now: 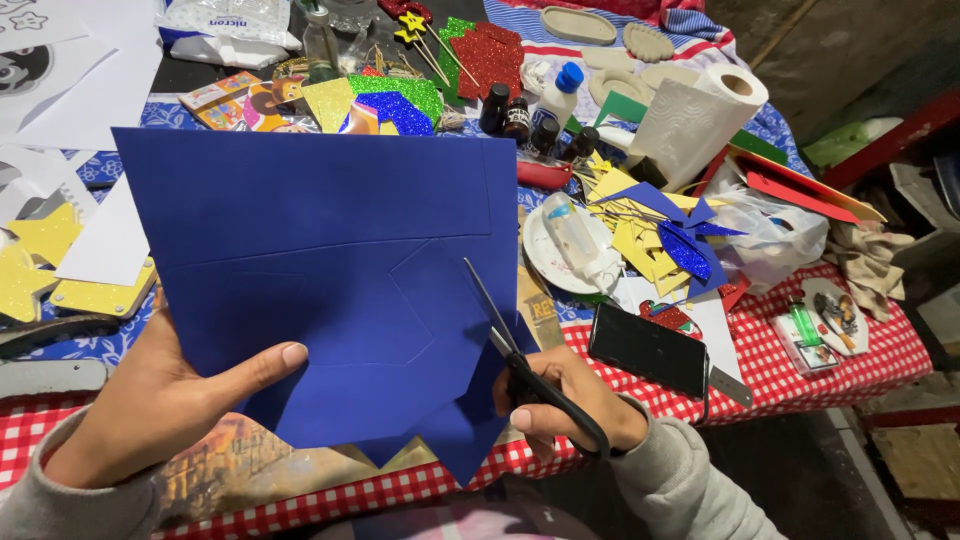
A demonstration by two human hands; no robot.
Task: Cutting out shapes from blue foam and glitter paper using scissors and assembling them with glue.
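Blue foam sheet held upright over the table edge, large, with faint traced lines across its face and a pointed lower corner hanging toward the lap.

Left hand: at lower left edge of the sheet, palm behind it, thumb laid flat across the front face, remaining fingers hidden behind; closed in a pinch on the sheet.

Right hand: at lower right edge, fingers curled through the black handles of the scissors; closed on the handles. Blades slightly parted, tips pointing up and left, set against the sheet beside a traced line.

Grey sleeves on both wrists.

Table surface: red-and-white checked cloth in front, blue patterned cloth further back. Black phone lying flat just right of the right hand. White plate with a glue bottle behind the scissors. Yellow and blue foam offcuts heaped near a paper towel roll. Glitter sheets in green, blue, red and gold at the far edge, small dark bottles beside them. Yellow star shapes and white paper at left.
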